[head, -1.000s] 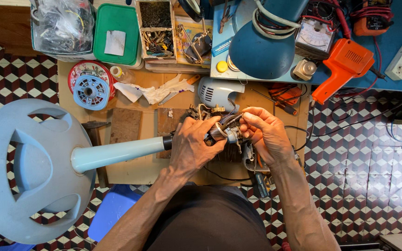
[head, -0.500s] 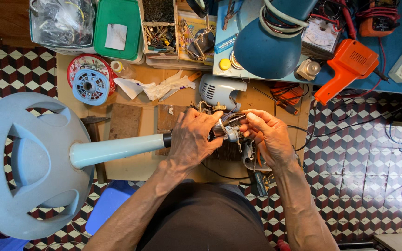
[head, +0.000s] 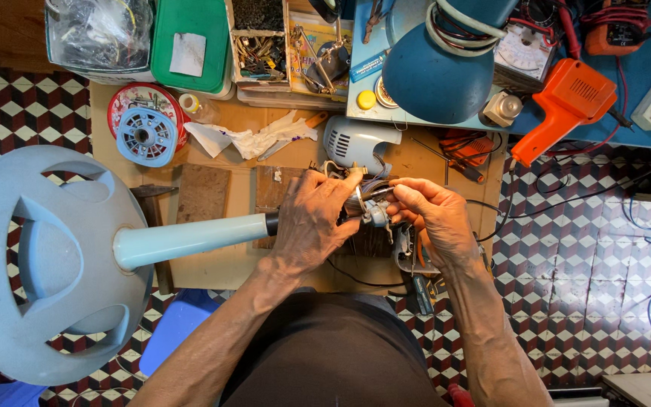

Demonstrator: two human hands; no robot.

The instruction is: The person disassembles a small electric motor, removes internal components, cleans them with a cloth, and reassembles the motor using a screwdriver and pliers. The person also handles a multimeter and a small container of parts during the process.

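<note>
Fan-stand motor head (head: 367, 207): we are gripping it in our left hand (head: 312, 222), our right hand (head: 435, 218) pinching its wires (head: 377, 192); steadying the pale-blue pole (head: 190, 239) leftward is helping.

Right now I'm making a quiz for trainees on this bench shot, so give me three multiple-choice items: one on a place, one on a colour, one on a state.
1. Where does the round pale-blue plastic fan base lie?
A. left of the hands
B. right of the hands
C. on the blue table

2. What colour is the pistol-shaped plastic tool at upper right?
A. green
B. orange
C. white

3. What are the two hands doing?
A. resting flat on the wood
B. both closed around a small metal motor part
C. holding the white crumpled paper

Key: 1 A, its pole runs rightward to the left hand. 2 B, its body is orange. 3 B, the right hand and left hand meet on it.
</note>
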